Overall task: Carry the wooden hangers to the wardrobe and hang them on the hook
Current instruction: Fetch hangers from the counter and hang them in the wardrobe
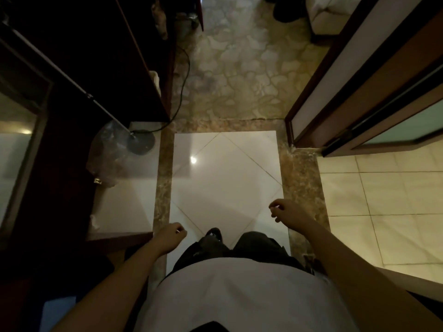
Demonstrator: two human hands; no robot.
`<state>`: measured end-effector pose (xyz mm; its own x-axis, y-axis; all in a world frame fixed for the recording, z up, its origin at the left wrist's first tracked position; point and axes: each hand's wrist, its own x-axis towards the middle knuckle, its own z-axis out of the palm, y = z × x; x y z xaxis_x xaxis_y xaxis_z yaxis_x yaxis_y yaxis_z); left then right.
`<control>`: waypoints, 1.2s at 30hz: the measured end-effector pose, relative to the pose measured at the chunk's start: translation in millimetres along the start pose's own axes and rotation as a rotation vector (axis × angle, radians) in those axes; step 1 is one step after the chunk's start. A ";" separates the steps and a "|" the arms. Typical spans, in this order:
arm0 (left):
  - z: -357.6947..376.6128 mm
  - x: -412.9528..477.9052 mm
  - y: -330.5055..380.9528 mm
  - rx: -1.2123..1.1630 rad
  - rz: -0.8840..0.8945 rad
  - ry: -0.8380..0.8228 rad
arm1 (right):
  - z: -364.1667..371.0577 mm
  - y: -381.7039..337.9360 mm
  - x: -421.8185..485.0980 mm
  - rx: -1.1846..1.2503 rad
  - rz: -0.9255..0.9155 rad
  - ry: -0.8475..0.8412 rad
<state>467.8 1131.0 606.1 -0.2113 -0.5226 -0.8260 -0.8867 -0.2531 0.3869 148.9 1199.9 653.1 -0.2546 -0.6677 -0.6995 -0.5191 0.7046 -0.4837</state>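
1. Nearest the camera is the person's white shirt (pixel 227 291), with dark trousers (pixel 259 245) below it and the toe of one dark shoe (pixel 214 232) on the floor
2. The left hand (pixel 171 237) hangs just left of the shoe, its fingers (pixel 180 230) loosely curled inward and gripping nothing
3. The right hand (pixel 290 215) is held a little farther forward, over the edge of the marble strip, its fingers (pixel 275 207) also loosely curled around nothing
4. The wooden hangers are in neither hand, and this view does not tell where they are
5. Beneath both hands lies a glossy white tiled floor (pixel 225 168) framed by a brown marble border (pixel 164 168); to the right, cream tiles (pixel 383 200) lead past a sliding door with frosted glass (pixel 407 125)
6. Farther left, a crumpled clear plastic bag (pixel 105 159) sits just beside the round grey base (pixel 141 142) of a stand, whose metal pole (pixel 72 82) runs up and to the left
7. Behind the base stands a dark wooden cabinet (pixel 96 44); a black cable (pixel 183 87) loops along its side
8. Farthest off, a pale patterned carpet (pixel 239 68) covers the floor beyond the marble
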 end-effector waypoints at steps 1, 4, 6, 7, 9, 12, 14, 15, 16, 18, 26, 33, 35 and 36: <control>-11.0 8.5 9.2 0.008 0.005 0.004 | -4.5 2.9 2.8 0.011 0.024 0.008; -38.5 34.6 47.4 0.020 0.054 0.010 | -19.1 18.6 12.3 0.066 0.135 -0.001; -55.8 54.8 79.7 0.010 0.095 0.015 | -30.7 30.8 22.3 0.095 0.208 -0.006; -64.7 64.7 97.6 -0.003 0.113 0.018 | -37.8 35.3 28.4 0.110 0.243 -0.012; -80.9 84.4 134.0 -0.032 0.146 0.023 | -54.5 40.8 45.2 0.136 0.295 -0.015; -100.4 109.3 185.3 -0.074 0.161 0.030 | -86.5 41.2 82.6 0.154 0.323 -0.022; -111.6 123.8 212.5 -0.074 0.141 0.040 | -113.4 33.4 110.6 0.142 0.313 -0.032; -117.2 129.0 223.3 -0.057 0.124 0.038 | -126.4 26.5 124.1 0.129 0.297 -0.038; -122.1 133.6 231.4 -0.040 0.102 0.036 | -139.2 18.1 137.6 0.117 0.278 -0.042; -131.3 143.2 244.1 -0.052 0.068 0.045 | -168.8 -8.0 165.4 0.095 0.209 -0.064; -166.1 163.0 251.1 -0.179 -0.115 0.126 | -259.8 -133.1 283.7 0.010 -0.083 -0.106; -220.3 206.3 254.5 -0.196 -0.217 0.111 | -315.3 -218.4 374.0 0.053 -0.117 -0.072; -244.1 229.5 267.7 -0.163 -0.210 0.106 | -327.3 -227.9 398.6 0.055 -0.082 -0.059; -257.4 242.1 277.1 -0.144 -0.196 0.103 | -332.9 -230.8 410.1 0.054 -0.062 -0.050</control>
<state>276.8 724.8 618.8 0.0083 -0.5305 -0.8476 -0.8373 -0.4671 0.2842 -107.2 683.5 653.1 -0.1818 -0.6988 -0.6918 -0.4874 0.6751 -0.5538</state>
